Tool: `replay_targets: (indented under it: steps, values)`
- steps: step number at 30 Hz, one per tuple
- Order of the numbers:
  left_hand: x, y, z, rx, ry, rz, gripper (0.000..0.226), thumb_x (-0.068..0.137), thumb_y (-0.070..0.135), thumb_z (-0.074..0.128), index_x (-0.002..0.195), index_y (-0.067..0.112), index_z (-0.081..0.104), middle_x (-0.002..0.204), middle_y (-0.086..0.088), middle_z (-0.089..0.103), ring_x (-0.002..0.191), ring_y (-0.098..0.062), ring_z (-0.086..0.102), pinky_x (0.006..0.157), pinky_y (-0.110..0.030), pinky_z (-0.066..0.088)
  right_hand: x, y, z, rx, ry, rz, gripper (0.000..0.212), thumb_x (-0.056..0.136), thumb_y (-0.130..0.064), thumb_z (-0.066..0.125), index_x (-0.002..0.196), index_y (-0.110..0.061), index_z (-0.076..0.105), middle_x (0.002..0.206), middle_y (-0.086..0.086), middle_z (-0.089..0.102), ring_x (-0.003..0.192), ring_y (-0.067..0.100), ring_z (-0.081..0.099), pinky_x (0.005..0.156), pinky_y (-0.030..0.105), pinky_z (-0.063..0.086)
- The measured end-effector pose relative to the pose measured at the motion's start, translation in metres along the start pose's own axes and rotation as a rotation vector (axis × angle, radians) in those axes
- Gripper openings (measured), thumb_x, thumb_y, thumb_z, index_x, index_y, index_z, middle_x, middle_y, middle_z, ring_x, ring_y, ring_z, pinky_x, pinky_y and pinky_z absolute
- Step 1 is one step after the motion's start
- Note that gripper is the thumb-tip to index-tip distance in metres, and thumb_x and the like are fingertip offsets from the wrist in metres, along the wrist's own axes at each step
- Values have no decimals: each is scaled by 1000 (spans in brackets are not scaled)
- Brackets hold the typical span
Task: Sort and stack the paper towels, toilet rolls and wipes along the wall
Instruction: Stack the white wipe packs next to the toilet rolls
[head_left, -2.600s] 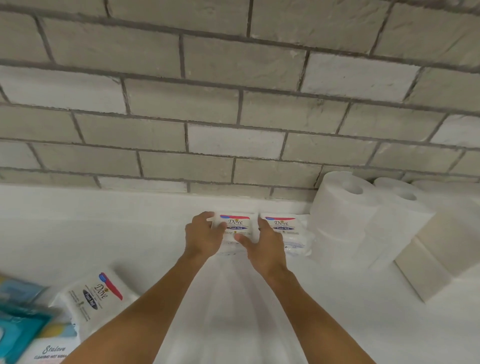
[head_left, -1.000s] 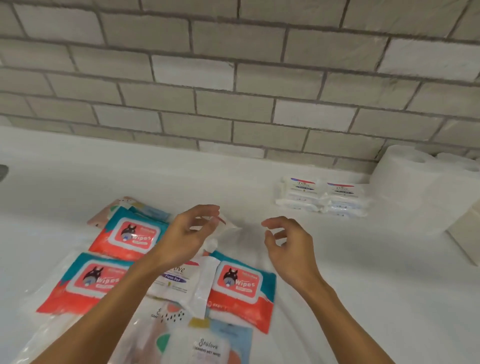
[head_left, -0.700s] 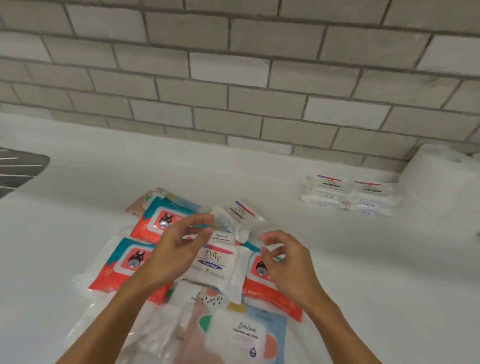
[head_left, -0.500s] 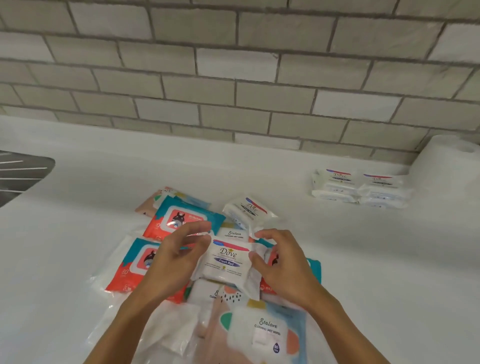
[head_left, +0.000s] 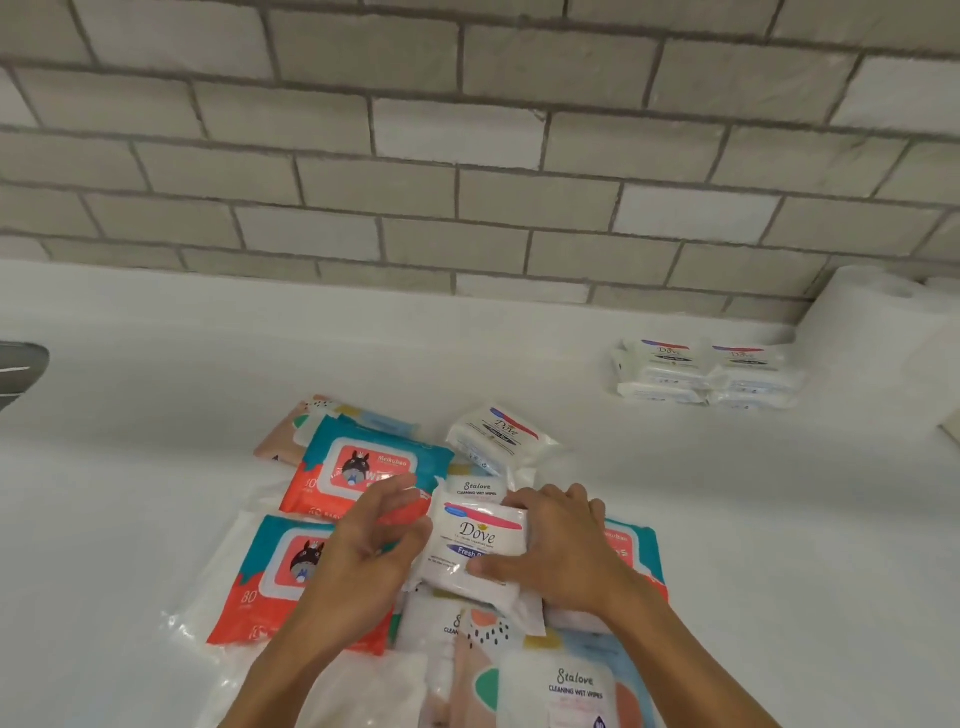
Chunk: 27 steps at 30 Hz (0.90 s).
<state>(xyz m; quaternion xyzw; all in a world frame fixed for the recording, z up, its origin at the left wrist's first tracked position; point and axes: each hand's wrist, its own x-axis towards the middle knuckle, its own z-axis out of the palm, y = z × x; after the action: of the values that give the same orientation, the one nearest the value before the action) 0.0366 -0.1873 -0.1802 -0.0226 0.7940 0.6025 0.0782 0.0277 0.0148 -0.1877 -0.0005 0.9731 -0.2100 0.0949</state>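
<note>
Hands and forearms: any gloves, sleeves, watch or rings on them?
No. The left hand and right hand are ungloved; no rings show on the visible fingers. Both forearms are uncovered to the frame edge: no sleeves, watch or bracelet in view.

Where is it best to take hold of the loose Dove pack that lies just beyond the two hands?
Probably across its two long edges, coming from above: the loose Dove pack lies label up, turned at an angle, on the heap, with its top free. Its sealed ends look soft and would likely crumple. The right hand grips another Dove pack.
</note>
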Motion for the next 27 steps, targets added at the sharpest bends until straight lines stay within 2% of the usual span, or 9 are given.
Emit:
replay_targets:
  steps: [3, 5, 9, 11, 14, 16, 19, 23, 27]
  values:
    - [1, -4, 2, -61, -17, 1, 42, 92, 16, 65, 125, 39, 53, 122, 22, 59, 107, 1, 57, 87, -28, 57, 1, -5, -7, 32, -40, 29, 55, 59, -80, 67, 98, -43, 59, 100, -16, 66, 92, 9, 52, 83, 33, 26]
    - [1, -5, 4, -89, -12, 3, 41, 92, 16, 65, 124, 39, 54, 124, 20, 60, 105, 6, 55, 93, -33, 54, -1, -7, -10, 68, -58, 55, 48, 60, -77, 70, 92, -43, 60, 96, -17, 67, 81, 3, 53, 83, 31, 28]
    - [1, -4, 6, -108, 4, 27, 37, 93, 17, 63, 123, 38, 55, 120, 24, 59, 101, 11, 53, 67, -7, 51, -3, -4, -15, 355, -46, 124, 56, 56, -57, 86, 103, -31, 69, 100, -15, 70, 81, -3, 64, 68, 14, 48]
    - [0, -3, 3, -139, 10, 23, 36, 92, 19, 63, 123, 37, 55, 115, 29, 55, 97, 13, 52, 58, -2, 47, -5, -2, -18, 514, -56, 148, 60, 54, -51, 90, 106, -27, 71, 100, -12, 73, 84, -1, 68, 68, 15, 54]
    - [2, -1, -2, -160, 19, 15, 38, 88, 26, 65, 123, 36, 57, 114, 32, 53, 101, 5, 55, 55, -5, 49, -7, -5, -24, 666, -94, 141, 50, 58, -47, 90, 100, -25, 74, 96, -11, 76, 84, 5, 72, 78, 30, 60]
    - [5, 1, -6, -198, 6, -14, 45, 79, 37, 66, 123, 37, 57, 115, 27, 56, 104, -2, 59, 57, -11, 52, -9, -12, -29, 712, -126, 108, 37, 66, -41, 87, 98, -26, 75, 92, -13, 76, 82, 3, 72, 73, 23, 59]
    - [5, 7, -8, -255, -62, -102, 39, 75, 46, 64, 111, 48, 52, 101, 25, 60, 89, -4, 66, 56, -18, 54, -13, -24, -35, 822, -164, 60, 21, 75, -29, 82, 94, -25, 75, 86, -12, 77, 79, 4, 73, 61, 14, 54]
    - [6, 8, -8, -321, -111, -159, 43, 70, 42, 71, 110, 27, 61, 88, 1, 78, 77, -23, 76, 53, -36, 60, -11, -37, -34, 894, -195, 9, 23, 83, -29, 75, 103, -17, 75, 95, -1, 77, 87, 12, 73, 71, 19, 56]
    - [7, 3, -12, -351, -28, -193, 60, 63, 38, 79, 117, 19, 61, 94, -7, 78, 75, -29, 76, 46, -35, 58, 1, -38, -37, 888, -301, 30, 41, 89, -53, 57, 106, -20, 73, 102, -1, 76, 98, 15, 71, 93, 35, 54]
